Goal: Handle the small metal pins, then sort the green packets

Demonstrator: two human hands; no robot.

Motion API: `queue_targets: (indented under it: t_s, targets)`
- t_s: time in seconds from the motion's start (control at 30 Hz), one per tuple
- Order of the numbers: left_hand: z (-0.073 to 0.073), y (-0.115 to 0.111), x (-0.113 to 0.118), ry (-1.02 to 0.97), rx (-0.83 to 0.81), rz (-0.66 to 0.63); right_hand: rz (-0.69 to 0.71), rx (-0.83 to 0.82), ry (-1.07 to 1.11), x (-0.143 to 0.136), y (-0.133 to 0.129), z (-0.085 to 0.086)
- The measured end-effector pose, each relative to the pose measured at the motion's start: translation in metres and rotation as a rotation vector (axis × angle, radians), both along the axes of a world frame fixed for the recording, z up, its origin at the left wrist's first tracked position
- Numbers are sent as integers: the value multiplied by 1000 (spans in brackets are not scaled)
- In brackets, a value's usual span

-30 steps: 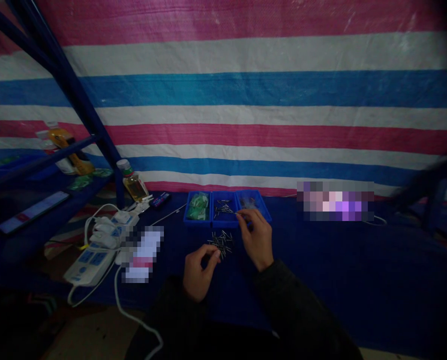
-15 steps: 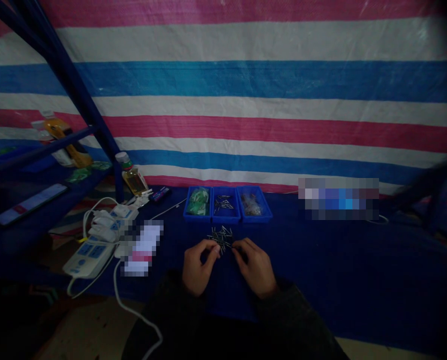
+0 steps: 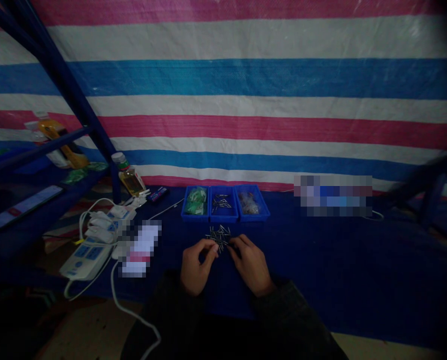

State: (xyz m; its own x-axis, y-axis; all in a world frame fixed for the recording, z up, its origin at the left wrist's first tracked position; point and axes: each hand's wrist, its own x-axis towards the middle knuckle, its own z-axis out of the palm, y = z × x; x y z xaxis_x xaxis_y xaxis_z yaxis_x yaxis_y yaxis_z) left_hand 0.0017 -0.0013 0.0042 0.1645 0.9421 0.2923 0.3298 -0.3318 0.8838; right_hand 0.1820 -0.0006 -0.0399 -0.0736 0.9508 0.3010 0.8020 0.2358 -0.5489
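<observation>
Hands: left hand (image 3: 193, 265) & right hand (image 3: 250, 264) curled, fingertips pinched together at pin pile (image 3: 219, 235); held item too small to tell.

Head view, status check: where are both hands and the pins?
Left hand and right hand pinched together at the near edge of the loose pin pile. What they pinch is too small to tell. Blue trays behind, untouched.

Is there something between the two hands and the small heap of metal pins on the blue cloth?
Nothing visible. The left hand and right hand meet just in front of the heap of pins, fingertips at its near edge. The blue trays lie beyond it.
</observation>
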Motion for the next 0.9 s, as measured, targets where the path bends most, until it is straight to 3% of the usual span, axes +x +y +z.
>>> queue_targets:
  t_s: [0.4,0.63,0.9]
  targets:
    - [2,0,-1,15,-11,-19,-20,30,-32,-3,-1,3]
    - [4,0,0,22,-12,-10,-14,87,-69,-2,-1,-4]
    - [2,0,-1,18,-1,-13,9,75,91,1,-4,2]
